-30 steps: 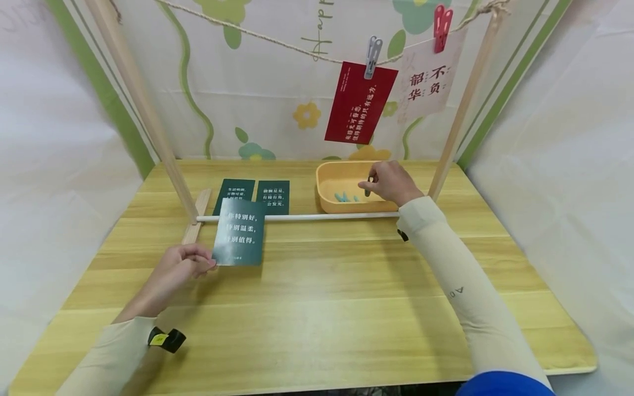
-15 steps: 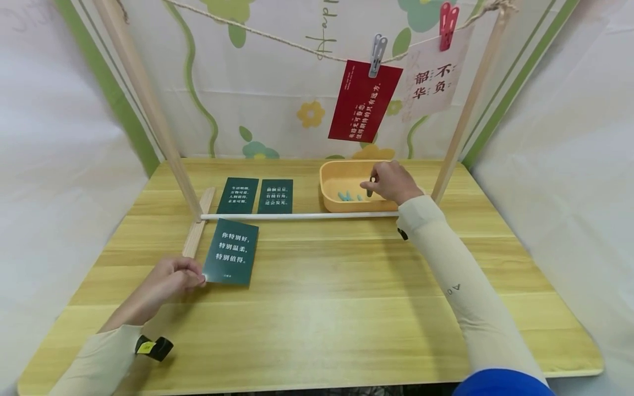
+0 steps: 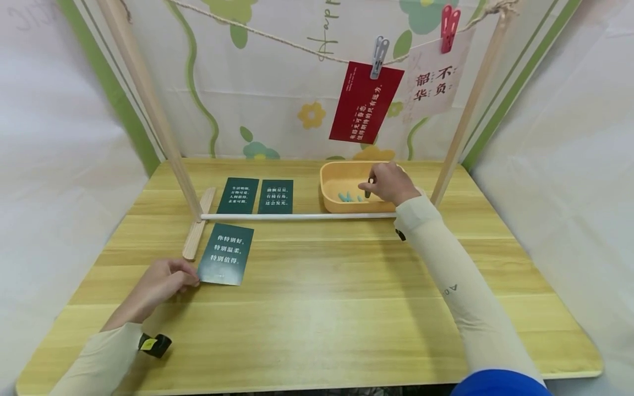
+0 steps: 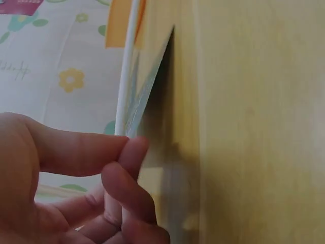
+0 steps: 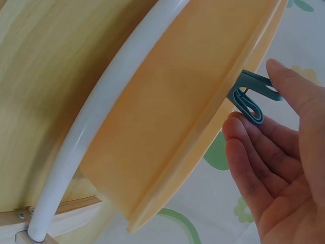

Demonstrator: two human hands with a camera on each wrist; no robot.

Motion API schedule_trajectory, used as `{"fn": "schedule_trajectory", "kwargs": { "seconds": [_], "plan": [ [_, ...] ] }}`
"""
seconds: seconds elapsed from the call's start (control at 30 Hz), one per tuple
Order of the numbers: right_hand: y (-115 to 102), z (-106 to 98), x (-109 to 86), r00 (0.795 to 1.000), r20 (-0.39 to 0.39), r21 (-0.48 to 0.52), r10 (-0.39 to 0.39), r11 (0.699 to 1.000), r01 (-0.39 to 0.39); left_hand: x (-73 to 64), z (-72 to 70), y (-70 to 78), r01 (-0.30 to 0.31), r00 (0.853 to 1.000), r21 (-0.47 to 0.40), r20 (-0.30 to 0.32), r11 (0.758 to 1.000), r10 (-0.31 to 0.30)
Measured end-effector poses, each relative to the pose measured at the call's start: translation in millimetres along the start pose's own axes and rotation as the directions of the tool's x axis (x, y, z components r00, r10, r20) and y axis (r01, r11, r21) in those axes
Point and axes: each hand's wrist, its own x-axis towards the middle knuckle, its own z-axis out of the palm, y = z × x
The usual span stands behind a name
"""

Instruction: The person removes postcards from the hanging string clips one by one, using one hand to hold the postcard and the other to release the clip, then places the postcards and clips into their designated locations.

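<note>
Between thumb and fingers, my left hand (image 3: 159, 286) pinches a dark green card (image 3: 228, 250) with white writing by its lower left corner. The left wrist view catches this card (image 4: 147, 89) nearly edge-on, slanting above the tabletop with a shadow below. Over the orange-yellow basket (image 3: 342, 207), my right hand (image 3: 393, 184) holds a dark green clothespin (image 5: 249, 94) by its handles, fingers at one side and thumb at the other. The basket's rim hides the pin's far end in the right wrist view. Several light blue clothespins (image 3: 346, 197) lie inside the basket.
Two more green cards (image 3: 238, 195) lie behind the white rod (image 3: 297, 216) of a wooden frame (image 3: 170, 148). A twine line (image 3: 267, 38) carries a red card (image 3: 366, 104) under a grey clothespin (image 3: 379, 58) and a pale pink card (image 3: 438, 82) under a red clothespin (image 3: 449, 30).
My left hand has drawn the green card down and to the left, off the two cards it overlapped, and tilted it. The right hand stays over the basket with its clothespin.
</note>
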Motion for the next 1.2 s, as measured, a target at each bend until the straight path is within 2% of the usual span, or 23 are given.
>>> {"fn": "schedule_trajectory", "kwargs": {
  "seconds": [0.33, 0.57, 0.73, 0.93, 1.2],
  "plan": [
    [3.2, 0.5, -1.1, 1.000, -0.004, -0.017, -0.010, 1.000, 0.010, 2.8, -4.8, 1.1, 0.013, 0.998, 0.174, -0.058, 0.985, -0.003],
    [5.9, 0.6, -2.4, 1.000, -0.013, -0.004, -0.020, 1.000, 0.020, 3.8, -7.9, 2.4, 0.039, 0.998, 0.234, -0.048, 0.971, -0.029],
    [3.4, -0.9, -5.3, 0.999, -0.029, 0.003, -0.020, 1.000, 0.020, 3.7, -8.7, 2.7, 0.016, 0.998, 0.279, -0.060, 0.960, 0.000],
    [-4.7, -4.0, -9.5, 0.999, -0.023, 0.034, -0.047, 0.998, 0.047, 2.4, -8.1, 3.2, -0.004, 0.996, 0.267, -0.081, 0.964, 0.027],
    [-5.9, -9.4, -13.3, 0.996, -0.047, 0.063, -0.070, 0.995, 0.073, 2.9, -2.4, 14.4, -0.119, 0.984, 0.192, -0.112, 0.974, 0.142]
  ]
}}
